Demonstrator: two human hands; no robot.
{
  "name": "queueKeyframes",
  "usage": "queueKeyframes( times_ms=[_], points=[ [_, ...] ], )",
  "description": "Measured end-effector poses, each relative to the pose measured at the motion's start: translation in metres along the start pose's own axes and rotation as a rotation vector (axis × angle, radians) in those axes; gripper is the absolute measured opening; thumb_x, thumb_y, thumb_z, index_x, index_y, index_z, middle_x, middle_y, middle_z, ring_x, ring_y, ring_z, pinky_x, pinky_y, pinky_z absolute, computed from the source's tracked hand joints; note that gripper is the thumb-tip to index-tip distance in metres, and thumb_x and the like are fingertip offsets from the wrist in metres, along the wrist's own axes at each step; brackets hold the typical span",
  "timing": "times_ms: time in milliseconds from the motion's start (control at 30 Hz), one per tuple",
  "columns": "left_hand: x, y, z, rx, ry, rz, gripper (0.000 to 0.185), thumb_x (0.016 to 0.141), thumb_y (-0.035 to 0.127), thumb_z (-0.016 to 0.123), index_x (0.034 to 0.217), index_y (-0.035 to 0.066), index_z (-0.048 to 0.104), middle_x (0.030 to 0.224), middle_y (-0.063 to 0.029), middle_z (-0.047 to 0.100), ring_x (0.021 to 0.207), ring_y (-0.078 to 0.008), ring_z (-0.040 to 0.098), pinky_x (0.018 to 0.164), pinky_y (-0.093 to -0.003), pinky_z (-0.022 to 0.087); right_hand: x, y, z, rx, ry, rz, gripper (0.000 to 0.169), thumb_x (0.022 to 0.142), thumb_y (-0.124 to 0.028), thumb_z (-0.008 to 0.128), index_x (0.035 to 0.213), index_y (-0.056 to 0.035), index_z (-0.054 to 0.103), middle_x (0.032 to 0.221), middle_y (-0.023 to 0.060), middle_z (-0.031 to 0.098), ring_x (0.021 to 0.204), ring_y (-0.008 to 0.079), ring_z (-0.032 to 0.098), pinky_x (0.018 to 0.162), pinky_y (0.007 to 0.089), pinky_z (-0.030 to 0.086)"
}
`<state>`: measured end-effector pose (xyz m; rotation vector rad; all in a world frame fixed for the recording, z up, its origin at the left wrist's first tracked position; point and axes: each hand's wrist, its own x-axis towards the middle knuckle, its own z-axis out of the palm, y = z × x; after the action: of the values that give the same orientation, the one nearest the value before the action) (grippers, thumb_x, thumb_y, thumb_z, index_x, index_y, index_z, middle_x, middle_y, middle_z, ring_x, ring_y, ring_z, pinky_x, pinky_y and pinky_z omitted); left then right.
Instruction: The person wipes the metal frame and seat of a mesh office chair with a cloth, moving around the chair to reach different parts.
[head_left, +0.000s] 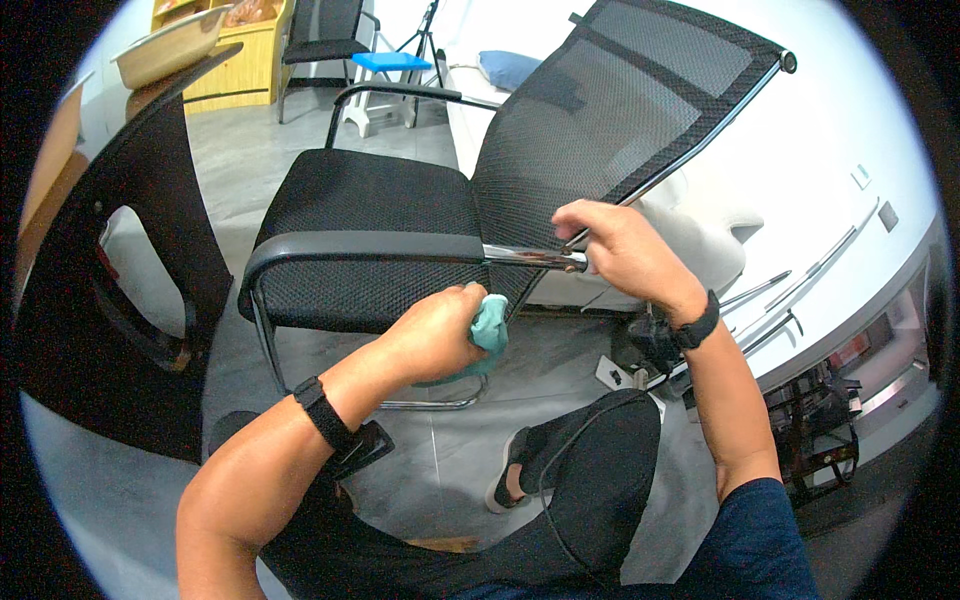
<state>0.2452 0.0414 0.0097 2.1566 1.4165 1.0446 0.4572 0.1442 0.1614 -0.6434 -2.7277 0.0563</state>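
A black mesh office chair (382, 191) with a chromed tube frame stands before me, its side turned to me. My left hand (442, 330) is closed around a bunched teal cloth (490, 326), just below the chair's near armrest (367, 246). Some of the cloth hangs under the fist. At the rear end of that armrest, beside its chrome tube (532, 256), is my right hand (630, 247) with bent fingers. It reaches the joint by the mesh backrest (592, 105); whether it grips the tube cannot be made out.
To the left stands a dark table (161, 225) with a plastic basin (169, 49) on top. Behind the chair are a blue-topped stool (390, 61), another black chair (324, 49) and a blue pillow (506, 69). A black cable (547, 480) runs across my leg.
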Motion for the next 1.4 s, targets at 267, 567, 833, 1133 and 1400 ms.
queueKeyframes(
  times_ms=[267, 567, 833, 1133, 1400],
  points=[
    [0.001, -0.002, 0.0, 0.04, -0.021, -0.037, 0.041, 0.069, 0.011, 0.079, 0.098, 0.0, 0.054, 0.096, -0.0241, 0.064, 0.094, -0.0441, 0.063, 0.08, -0.0477, 0.052, 0.018, -0.01, -0.009, -0.239, -0.191, 0.143, 0.028, 0.083, 0.004, 0.048, 0.107, -0.0006, 0.062, 0.088, 0.0165, 0.067, 0.084, 0.034, 0.067, 0.08, 0.0407, 0.053],
    [0.001, -0.004, 0.001, 0.02, -0.017, -0.017, 0.04, 0.069, 0.011, 0.079, 0.098, 0.001, 0.053, 0.093, -0.0238, 0.064, 0.092, -0.0442, 0.063, 0.078, -0.0486, 0.052, 0.003, -0.003, 0.007, -0.36, -0.206, 0.17, 0.027, 0.088, -0.009, 0.053, 0.11, -0.0013, 0.066, 0.079, 0.02, 0.065, 0.078, 0.0385, 0.065, 0.079, 0.0447, 0.053],
    [-0.004, 0.009, -0.009, -0.004, 0.031, 0.043, 0.041, 0.068, 0.004, 0.076, 0.102, 0.002, 0.053, 0.102, -0.0219, 0.06, 0.097, -0.0438, 0.06, 0.081, -0.0474, 0.051, -0.023, 0.007, 0.014, 0.094, -0.094, 0.337, 0.016, 0.091, -0.015, 0.062, 0.094, 0.0007, 0.061, 0.067, 0.0077, 0.06, 0.063, 0.0164, 0.06, 0.059, 0.036, 0.046],
    [-0.005, 0.049, -0.038, 0.071, 0.493, 0.347, 0.061, 0.06, -0.013, 0.07, 0.116, 0.007, 0.055, 0.12, -0.0201, 0.052, 0.11, -0.0402, 0.057, 0.093, -0.0442, 0.051, -0.069, 0.027, 0.073, 0.906, 0.335, 0.626, 0.016, 0.097, -0.017, 0.061, 0.087, -0.0052, 0.056, 0.066, 0.0006, 0.06, 0.051, 0.0051, 0.052, 0.046, 0.0212, 0.041],
    [0.023, 0.049, -0.056, 0.348, 0.165, 0.095, 0.065, 0.066, -0.013, 0.067, 0.126, 0.006, 0.054, 0.128, -0.0203, 0.052, 0.118, -0.0434, 0.055, 0.1, -0.0444, 0.048, -0.085, 0.038, 0.088, 0.867, 0.249, 0.653, 0.016, 0.097, -0.015, 0.06, 0.086, -0.0044, 0.056, 0.066, 0.0014, 0.061, 0.051, 0.0063, 0.053, 0.046, 0.0238, 0.042]
  ],
)
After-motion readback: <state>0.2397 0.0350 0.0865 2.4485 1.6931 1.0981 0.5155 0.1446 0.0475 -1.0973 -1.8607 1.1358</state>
